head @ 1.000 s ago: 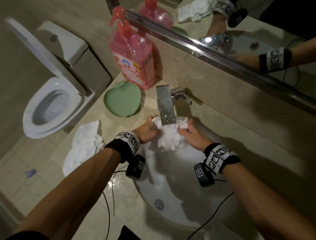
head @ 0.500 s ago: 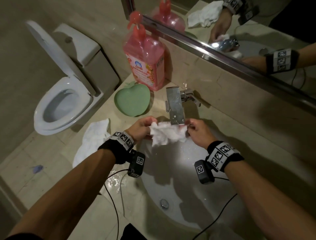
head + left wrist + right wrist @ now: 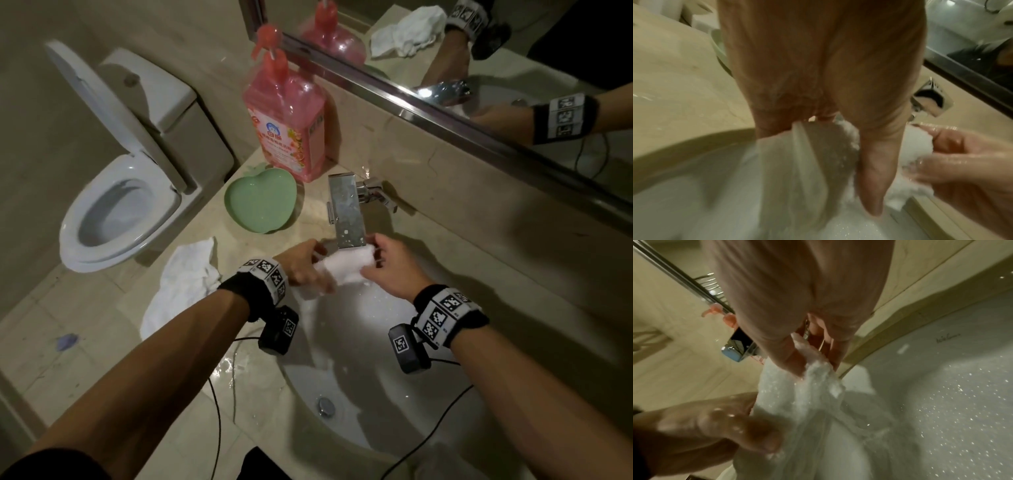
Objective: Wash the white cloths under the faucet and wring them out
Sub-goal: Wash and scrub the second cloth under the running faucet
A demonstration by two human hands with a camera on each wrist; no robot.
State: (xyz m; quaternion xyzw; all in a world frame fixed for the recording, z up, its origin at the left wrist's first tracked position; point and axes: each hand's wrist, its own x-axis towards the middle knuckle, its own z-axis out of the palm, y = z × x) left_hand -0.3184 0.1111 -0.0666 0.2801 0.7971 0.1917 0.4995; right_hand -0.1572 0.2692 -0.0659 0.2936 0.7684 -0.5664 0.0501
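The wet white terry cloth (image 3: 344,269), bunched into a short roll, lies crosswise just under the square chrome faucet spout (image 3: 346,210) above the white basin (image 3: 376,404), its long axis running from hand to hand. The left hand (image 3: 301,262) grips one end and the right hand (image 3: 390,265) pinches the other, so neither is nearer. A second crumpled white cloth (image 3: 185,274) waits on the beige counter (image 3: 305,212), nearer the left hand.
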